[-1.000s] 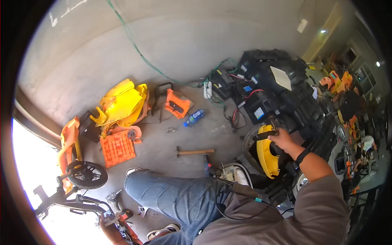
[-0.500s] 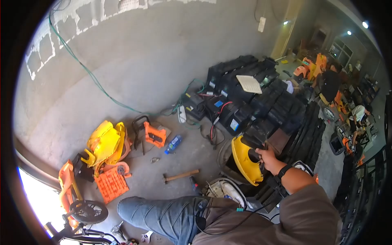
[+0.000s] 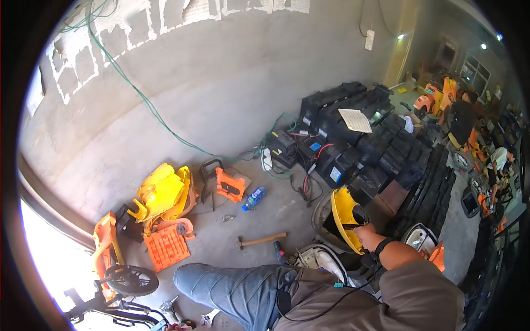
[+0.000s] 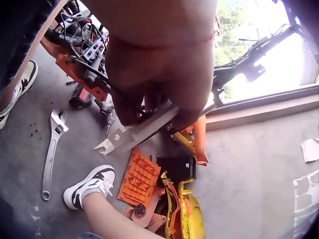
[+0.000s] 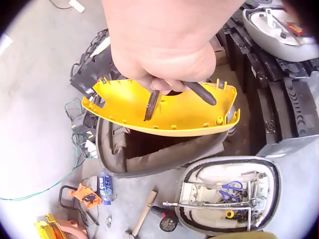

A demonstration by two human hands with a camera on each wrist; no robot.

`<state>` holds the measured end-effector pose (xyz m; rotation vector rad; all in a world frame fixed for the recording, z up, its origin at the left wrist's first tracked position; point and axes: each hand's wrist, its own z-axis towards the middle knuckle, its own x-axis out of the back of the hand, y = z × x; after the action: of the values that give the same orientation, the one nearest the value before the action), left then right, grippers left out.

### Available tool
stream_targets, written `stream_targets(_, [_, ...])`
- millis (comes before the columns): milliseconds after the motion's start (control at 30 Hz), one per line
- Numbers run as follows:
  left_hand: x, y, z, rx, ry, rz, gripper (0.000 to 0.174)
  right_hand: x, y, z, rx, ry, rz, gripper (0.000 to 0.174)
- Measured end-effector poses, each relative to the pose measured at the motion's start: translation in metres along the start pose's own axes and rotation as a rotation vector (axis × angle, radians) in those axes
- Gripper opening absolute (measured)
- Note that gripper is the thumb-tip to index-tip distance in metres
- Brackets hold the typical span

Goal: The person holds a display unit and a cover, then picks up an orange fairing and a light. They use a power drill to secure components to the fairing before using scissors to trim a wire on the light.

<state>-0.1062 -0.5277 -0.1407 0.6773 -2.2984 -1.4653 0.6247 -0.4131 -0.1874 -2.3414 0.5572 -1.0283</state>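
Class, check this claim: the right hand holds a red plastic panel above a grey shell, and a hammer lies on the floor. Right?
Wrong colour: the panel in the right hand is yellow, not red, as the right wrist view shows. The grey shell beneath and the hammer on the floor stand.

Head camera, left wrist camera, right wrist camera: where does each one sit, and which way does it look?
Head: on the person's head, facing down at the hammer and yellow cover; the jeans leg, right sleeve and right hand show.
Left wrist: on the left wrist, facing down past the left hand, which grips a pale metal bar.
Right wrist: on the right wrist, facing down past the right hand, which grips a dark tool over the yellow cover.
Shared: head and right wrist both show the yellow cover and hammer.
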Motion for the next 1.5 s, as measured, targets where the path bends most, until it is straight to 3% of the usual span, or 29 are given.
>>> stream_targets(33, [-0.002, 0.002, -0.003, -0.007, -0.006, 0.008, 0.030, -0.015, 0.017, 0.024, 0.059, 0.146, 0.047, 0.015])
stream_targets(133, [-0.005, 0.008, -0.010, -0.040, -0.020, 0.020, 0.030, -0.030, 0.053, 0.092, 0.124, 0.288, -0.042, 0.021])
stream_targets(200, [-0.005, 0.013, -0.014, -0.059, -0.035, 0.032, 0.031, -0.026, 0.085, 0.159, 0.190, 0.197, -0.042, 0.017])
stream_targets(233, [0.009, 0.020, -0.008, 0.128, -0.150, -0.032, 0.033, -0.024, 0.095, 0.174, 0.250, 0.109, -0.037, 0.013])
stream_targets(267, [0.006, 0.026, -0.016, 0.098, -0.180, -0.033, 0.034, -0.026, 0.006, 0.145, 0.245, 0.105, -0.040, 0.013])
stream_targets(300, [0.000, 0.029, -0.021, 0.101, -0.147, 0.000, 0.035, 0.017, 0.068, 0.114, 0.120, 0.062, -0.061, 0.009])
stream_targets(333, [-0.003, 0.030, -0.024, 0.103, -0.113, 0.032, 0.037, -0.006, 0.016, 0.041, -0.005, 0.019, -0.083, 0.009])
stream_targets(367, [0.009, 0.021, -0.018, 0.104, -0.111, 0.036, 0.037, -0.001, 0.008, 0.021, 0.004, -0.013, -0.012, 0.007])
stream_targets(433, [0.040, 0.001, -0.003, 0.320, -0.377, -0.330, 0.042, 0.000, 0.018, 0.033, -0.004, -0.075, 0.058, 0.008])
stream_targets(467, [0.037, 0.000, -0.004, 0.318, -0.375, -0.329, 0.042, 0.001, 0.021, 0.042, -0.005, -0.134, 0.133, 0.009])
stream_targets(600, [0.006, 0.006, -0.021, 0.280, -0.068, -0.241, 0.045, 0.007, 0.021, 0.060, -0.048, -0.228, -0.153, 0.008])
stream_targets(667, [-0.005, 0.012, -0.027, 0.260, 0.086, -0.199, 0.046, 0.012, 0.015, 0.051, 0.022, -0.283, -0.472, 0.009])
stream_targets(700, [-0.002, 0.022, -0.032, 0.274, -0.025, -0.002, 0.045, 0.011, 0.018, 0.055, 0.024, -0.285, -0.472, 0.009])
stream_targets(767, [-0.007, 0.025, -0.035, 0.258, 0.000, 0.028, 0.042, 0.009, 0.026, 0.055, 0.199, -0.099, -0.694, 0.020])
stream_targets(800, [-0.012, 0.027, -0.037, 0.244, 0.022, 0.060, 0.039, 0.011, 0.029, 0.054, 0.198, -0.100, -0.694, 0.020])
stream_targets(867, [-0.028, 0.043, -0.051, 0.244, 0.028, 0.057, 0.038, 0.021, 0.021, 0.022, 0.549, 0.071, -0.825, 0.025])
stream_targets(967, [-0.034, 0.045, -0.054, 0.221, 0.032, 0.061, 0.036, 0.024, 0.020, 0.013, 0.652, 0.101, -0.943, 0.035])
stream_targets(1267, [-0.021, 0.021, -0.039, 0.133, 0.068, 0.086, 0.048, 0.015, 0.035, 0.058, 0.617, 0.163, -0.777, 0.021])
stream_targets(1367, [-0.013, 0.011, -0.030, 0.246, 0.164, 0.042, 0.045, 0.017, 0.022, 0.056, 0.611, 0.153, -0.790, 0.024])
stream_targets(1500, [-0.016, 0.018, -0.027, 0.258, 0.162, 0.100, 0.041, 0.019, 0.006, 0.055, 0.615, 0.114, -0.804, 0.024])
